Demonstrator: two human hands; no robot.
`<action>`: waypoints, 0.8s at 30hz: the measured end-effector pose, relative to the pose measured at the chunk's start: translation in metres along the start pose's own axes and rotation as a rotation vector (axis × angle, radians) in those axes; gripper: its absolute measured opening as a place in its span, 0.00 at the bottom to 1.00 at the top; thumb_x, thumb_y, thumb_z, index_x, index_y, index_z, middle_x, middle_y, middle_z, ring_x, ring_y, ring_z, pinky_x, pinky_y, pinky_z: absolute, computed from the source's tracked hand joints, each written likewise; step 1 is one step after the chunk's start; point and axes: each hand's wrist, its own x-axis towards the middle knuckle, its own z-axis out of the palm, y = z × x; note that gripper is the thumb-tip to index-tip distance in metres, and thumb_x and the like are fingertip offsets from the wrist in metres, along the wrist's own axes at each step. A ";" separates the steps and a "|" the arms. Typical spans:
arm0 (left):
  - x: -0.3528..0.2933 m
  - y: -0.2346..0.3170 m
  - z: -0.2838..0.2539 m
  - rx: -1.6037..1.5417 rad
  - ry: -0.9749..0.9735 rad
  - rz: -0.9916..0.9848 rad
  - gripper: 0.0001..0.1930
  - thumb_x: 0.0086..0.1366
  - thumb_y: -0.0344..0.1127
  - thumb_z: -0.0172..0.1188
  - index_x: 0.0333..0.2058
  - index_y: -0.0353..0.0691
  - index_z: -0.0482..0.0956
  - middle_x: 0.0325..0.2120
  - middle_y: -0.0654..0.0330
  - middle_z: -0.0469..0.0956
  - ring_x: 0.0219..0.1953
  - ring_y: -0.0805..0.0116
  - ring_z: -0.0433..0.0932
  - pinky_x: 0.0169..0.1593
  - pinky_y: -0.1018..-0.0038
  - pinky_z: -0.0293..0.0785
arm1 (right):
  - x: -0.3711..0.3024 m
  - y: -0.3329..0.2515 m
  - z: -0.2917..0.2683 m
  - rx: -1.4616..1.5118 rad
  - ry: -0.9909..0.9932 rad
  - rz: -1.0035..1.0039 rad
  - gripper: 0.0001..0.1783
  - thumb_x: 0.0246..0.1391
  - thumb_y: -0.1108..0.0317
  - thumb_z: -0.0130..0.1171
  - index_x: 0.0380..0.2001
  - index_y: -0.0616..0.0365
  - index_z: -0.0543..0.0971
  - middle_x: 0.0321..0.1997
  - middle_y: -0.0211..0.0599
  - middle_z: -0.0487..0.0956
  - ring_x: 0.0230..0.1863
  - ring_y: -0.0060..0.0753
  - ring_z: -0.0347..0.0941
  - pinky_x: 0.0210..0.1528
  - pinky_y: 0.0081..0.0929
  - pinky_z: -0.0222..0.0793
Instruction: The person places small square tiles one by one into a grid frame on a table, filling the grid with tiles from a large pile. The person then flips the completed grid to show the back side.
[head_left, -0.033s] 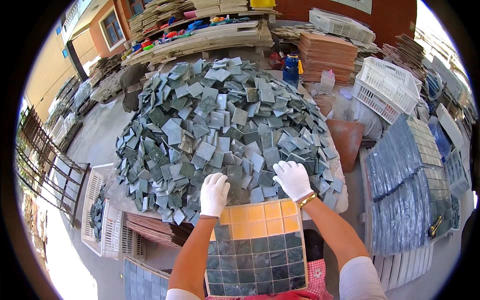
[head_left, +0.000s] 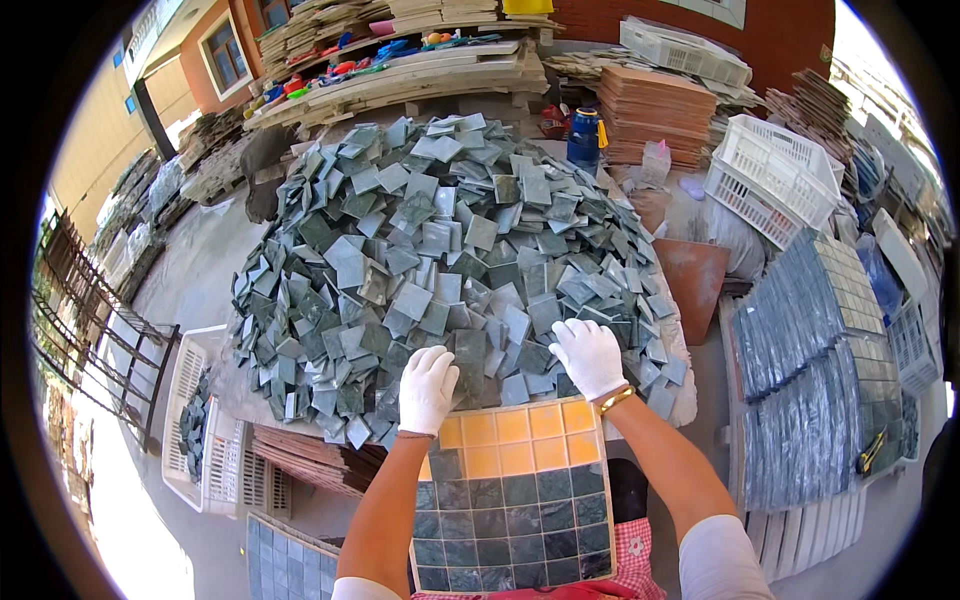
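Tiles (head_left: pixel 432 238) heaped grey-green on the tabletop (head_left: pixel 250 400) at twelve o'clock, part-filled grid tray (head_left: pixel 547 424) at six.
Left hand (head_left: pixel 428 388) at seven, white-gloved, fingers curled narrow by the heap's near edge; right hand (head_left: pixel 588 358) at four, gloved likewise, bent more loosely over tiles; cannot tell of anything in either grip. Dark squares (head_left: pixel 522 520) in the tray's lower rows, orange cells mostly bare above.

tiles (head_left: pixel 481 233): grey-green | tray (head_left: pixel 508 427): yellow, pale grid | gloves (head_left: pixel 427 392): white | apron (head_left: pixel 640 575): pink-white check | drum (head_left: pixel 582 142): blue
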 end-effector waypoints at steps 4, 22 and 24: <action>-0.010 -0.006 -0.010 -0.039 -0.005 0.045 0.10 0.55 0.30 0.60 0.36 0.34 0.78 0.39 0.53 0.76 0.46 0.53 0.73 0.50 0.63 0.71 | 0.012 -0.016 -0.010 0.231 -0.115 -0.059 0.12 0.49 0.59 0.62 0.35 0.49 0.74 0.32 0.31 0.72 0.38 0.37 0.73 0.39 0.35 0.68; -0.013 -0.009 -0.003 -0.174 0.076 -0.010 0.09 0.56 0.28 0.59 0.37 0.34 0.77 0.41 0.53 0.77 0.47 0.52 0.74 0.51 0.63 0.72 | 0.042 -0.033 -0.005 0.658 0.092 0.169 0.09 0.53 0.72 0.59 0.38 0.58 0.76 0.29 0.41 0.78 0.27 0.39 0.77 0.29 0.32 0.70; -0.012 -0.012 -0.008 -0.161 0.075 -0.013 0.09 0.57 0.28 0.59 0.37 0.34 0.77 0.41 0.53 0.77 0.47 0.52 0.74 0.50 0.63 0.72 | 0.065 -0.026 -0.006 0.627 0.069 0.421 0.21 0.52 0.68 0.63 0.49 0.60 0.72 0.34 0.46 0.78 0.26 0.39 0.76 0.30 0.32 0.71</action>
